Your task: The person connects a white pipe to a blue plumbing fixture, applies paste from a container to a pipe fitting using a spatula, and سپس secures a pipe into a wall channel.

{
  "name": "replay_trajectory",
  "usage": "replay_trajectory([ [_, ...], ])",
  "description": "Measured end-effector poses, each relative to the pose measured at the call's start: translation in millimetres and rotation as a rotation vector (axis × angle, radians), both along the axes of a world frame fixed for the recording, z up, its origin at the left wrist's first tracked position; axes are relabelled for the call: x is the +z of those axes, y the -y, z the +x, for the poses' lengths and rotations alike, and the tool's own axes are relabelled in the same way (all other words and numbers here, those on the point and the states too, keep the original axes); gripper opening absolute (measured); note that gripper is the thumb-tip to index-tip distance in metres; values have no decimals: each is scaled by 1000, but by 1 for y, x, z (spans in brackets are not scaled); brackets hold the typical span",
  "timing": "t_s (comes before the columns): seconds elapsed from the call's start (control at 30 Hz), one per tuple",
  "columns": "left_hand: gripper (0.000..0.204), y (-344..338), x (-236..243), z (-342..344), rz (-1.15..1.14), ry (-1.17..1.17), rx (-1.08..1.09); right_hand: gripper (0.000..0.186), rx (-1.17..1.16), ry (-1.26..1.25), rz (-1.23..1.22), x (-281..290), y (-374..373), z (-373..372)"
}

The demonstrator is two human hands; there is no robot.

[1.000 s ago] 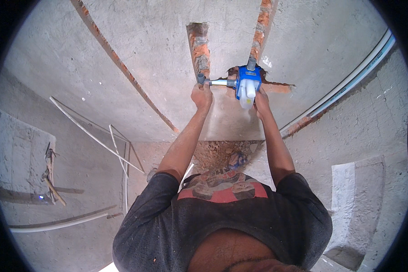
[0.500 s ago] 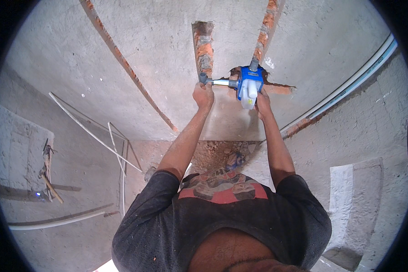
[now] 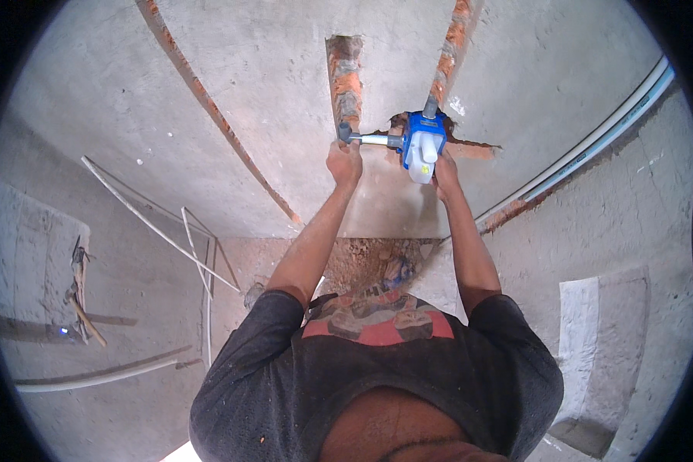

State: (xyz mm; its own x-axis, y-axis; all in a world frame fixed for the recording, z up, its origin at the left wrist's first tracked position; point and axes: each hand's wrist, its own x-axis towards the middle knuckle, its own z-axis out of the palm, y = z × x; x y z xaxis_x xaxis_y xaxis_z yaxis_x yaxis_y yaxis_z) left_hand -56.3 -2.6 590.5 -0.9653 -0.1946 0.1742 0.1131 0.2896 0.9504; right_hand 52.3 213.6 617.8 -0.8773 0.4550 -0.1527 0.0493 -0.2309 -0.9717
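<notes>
Against a grey plastered wall (image 3: pixel 231 69) cut with brick-red chases (image 3: pixel 345 77), a person presses a blue valve body (image 3: pixel 422 142) with a white cap into the recess where two chases meet, apparently at the fitting stage. The left hand (image 3: pixel 344 163) is closed around the end of its metal side pipe (image 3: pixel 371 139); the right hand (image 3: pixel 443 167) grips the body from below; seating it likely needs squaring to the chase
</notes>
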Motion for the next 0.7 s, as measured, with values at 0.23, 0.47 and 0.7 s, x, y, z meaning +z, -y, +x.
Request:
replay_trajectory([
  [0.23,29,7,4,2,-46,-50,-17,36,6,-131,-110,-4,5,-9],
  [0.47,25,11,15,5,-175,-123,-56,37,-33,-154,-92,-12,-3,-14],
  [0.7,25,24,10,-10,-412,-198,-43,32,-15,-84,-46,5,13,-11],
])
